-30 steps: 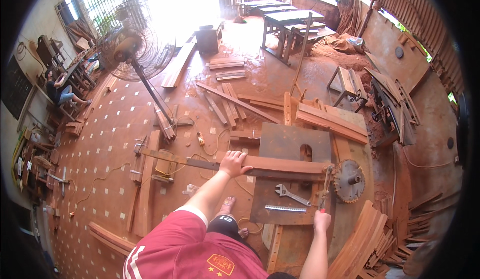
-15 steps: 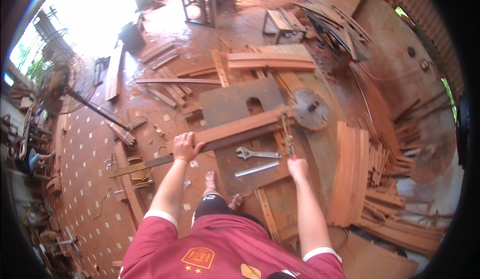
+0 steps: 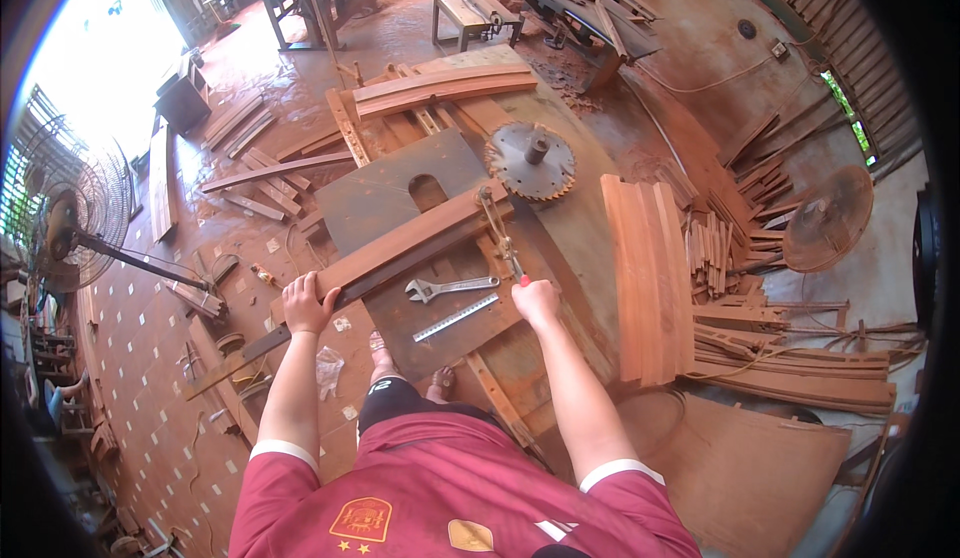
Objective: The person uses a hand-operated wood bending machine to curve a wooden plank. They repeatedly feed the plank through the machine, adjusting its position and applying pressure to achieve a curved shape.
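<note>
Across the dark metal bench (image 3: 390, 198) a long reddish wooden plank (image 3: 400, 243) is lying on a slant, its lower end toward the person's left and its upper end running up toward the circular saw blade (image 3: 530, 161). The left hand (image 3: 308, 303) is gripping the plank's lower end, fingers curled over the edge. The right hand (image 3: 535, 301) is closing around the red handle of a slim metal tool (image 3: 503, 243) whose shaft is reaching up to the plank near its upper end; what kind of tool it is cannot be told. Between the two hands, just below the plank, an adjustable wrench (image 3: 450, 287) and a steel ruler (image 3: 456, 317) are lying flat on the bench, neither being touched. To the right of the right hand, a stack of curved boards (image 3: 645, 268) is resting well apart from it. A standing fan (image 3: 70, 228) is sitting at the far left on the tiled floor (image 3: 150, 338).
</note>
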A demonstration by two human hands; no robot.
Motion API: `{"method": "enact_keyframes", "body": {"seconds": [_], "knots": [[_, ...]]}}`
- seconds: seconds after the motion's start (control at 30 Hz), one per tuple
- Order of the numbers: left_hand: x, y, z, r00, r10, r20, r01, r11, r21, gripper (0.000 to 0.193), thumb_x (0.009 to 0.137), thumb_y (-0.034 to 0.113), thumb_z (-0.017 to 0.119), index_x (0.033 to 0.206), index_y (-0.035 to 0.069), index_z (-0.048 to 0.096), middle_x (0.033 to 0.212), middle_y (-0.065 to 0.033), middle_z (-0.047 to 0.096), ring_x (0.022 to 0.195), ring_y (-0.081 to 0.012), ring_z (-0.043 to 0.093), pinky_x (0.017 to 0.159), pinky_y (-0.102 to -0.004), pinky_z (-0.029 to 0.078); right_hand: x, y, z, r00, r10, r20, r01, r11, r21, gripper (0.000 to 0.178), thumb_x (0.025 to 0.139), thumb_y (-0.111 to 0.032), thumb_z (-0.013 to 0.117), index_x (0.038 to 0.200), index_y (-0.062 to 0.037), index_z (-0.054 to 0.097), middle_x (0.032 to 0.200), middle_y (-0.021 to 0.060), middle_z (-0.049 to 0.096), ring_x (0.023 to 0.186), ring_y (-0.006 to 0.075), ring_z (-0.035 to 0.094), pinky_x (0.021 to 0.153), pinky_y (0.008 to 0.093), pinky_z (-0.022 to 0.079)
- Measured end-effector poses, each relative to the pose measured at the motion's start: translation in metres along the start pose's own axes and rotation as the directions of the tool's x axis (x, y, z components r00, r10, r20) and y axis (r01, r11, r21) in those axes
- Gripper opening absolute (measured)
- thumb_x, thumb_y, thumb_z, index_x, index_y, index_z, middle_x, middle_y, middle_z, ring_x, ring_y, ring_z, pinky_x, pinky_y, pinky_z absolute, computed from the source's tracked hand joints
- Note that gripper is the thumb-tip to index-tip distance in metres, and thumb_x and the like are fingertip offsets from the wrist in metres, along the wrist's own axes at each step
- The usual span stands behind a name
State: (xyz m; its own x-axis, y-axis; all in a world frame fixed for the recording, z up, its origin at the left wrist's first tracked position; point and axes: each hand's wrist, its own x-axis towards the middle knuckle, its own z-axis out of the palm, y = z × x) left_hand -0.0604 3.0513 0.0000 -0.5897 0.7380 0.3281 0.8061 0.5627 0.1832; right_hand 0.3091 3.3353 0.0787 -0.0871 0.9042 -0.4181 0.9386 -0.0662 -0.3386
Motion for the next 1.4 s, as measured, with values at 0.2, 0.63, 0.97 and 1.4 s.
{"method": "enact_keyframes", "body": {"seconds": [0.2,0.63,0.97,1.4], "knots": [[-0.017,0.004,-0.003,1.0,-0.009,0.018,0.009,1.0,-0.005,0.065,0.09,0.057,0.072,0.129,0.007,0.062,0.121,-0.0155,0.067,0.115,-0.0365,0.06,0.105,-0.0477,0.044,-0.012,0.012,-0.001,1.0,-0.007,-0.017,0.007,1.0,0.01,0.048,0.085,-0.038,0.065,0.095,0.0075,0.077,0.1,0.0319,0.073,0.102,0.0446,0.073,0.092,0.0492,0.057],[-0.053,0.033,-0.02,0.999,0.034,-0.012,-0.035,0.998,-0.057,0.064,0.089,0.056,0.073,0.126,0.004,0.063,0.119,-0.0167,0.068,0.113,-0.0374,0.062,0.103,-0.0487,0.044,-0.029,0.067,0.0,0.998,0.01,-0.056,-0.007,0.999,0.051,0.045,0.085,-0.039,0.067,0.085,0.0051,0.076,0.09,0.0318,0.072,0.095,0.0464,0.072,0.087,0.0508,0.058],[-0.06,0.039,-0.028,1.0,0.002,0.027,0.0,0.996,-0.093,0.063,0.087,0.055,0.075,0.124,0.005,0.065,0.119,-0.0156,0.068,0.112,-0.0366,0.062,0.102,-0.0483,0.044,-0.034,0.076,-0.008,0.999,-0.024,-0.022,0.025,0.999,0.044,0.048,0.089,-0.042,0.068,0.084,0.0053,0.075,0.09,0.0287,0.075,0.086,0.0411,0.074,0.08,0.0499,0.058],[-0.055,0.041,-0.025,1.0,-0.007,0.02,0.01,0.991,-0.133,0.063,0.085,0.053,0.078,0.125,0.005,0.065,0.12,-0.0155,0.068,0.113,-0.0362,0.062,0.103,-0.0486,0.043,-0.053,0.032,-0.098,0.886,-0.062,0.459,0.075,0.997,-0.011,0.046,0.11,-0.034,0.042,0.096,0.0056,0.061,0.074,0.0143,0.068,0.06,0.0234,0.067,0.057,0.0389,0.056]]}}
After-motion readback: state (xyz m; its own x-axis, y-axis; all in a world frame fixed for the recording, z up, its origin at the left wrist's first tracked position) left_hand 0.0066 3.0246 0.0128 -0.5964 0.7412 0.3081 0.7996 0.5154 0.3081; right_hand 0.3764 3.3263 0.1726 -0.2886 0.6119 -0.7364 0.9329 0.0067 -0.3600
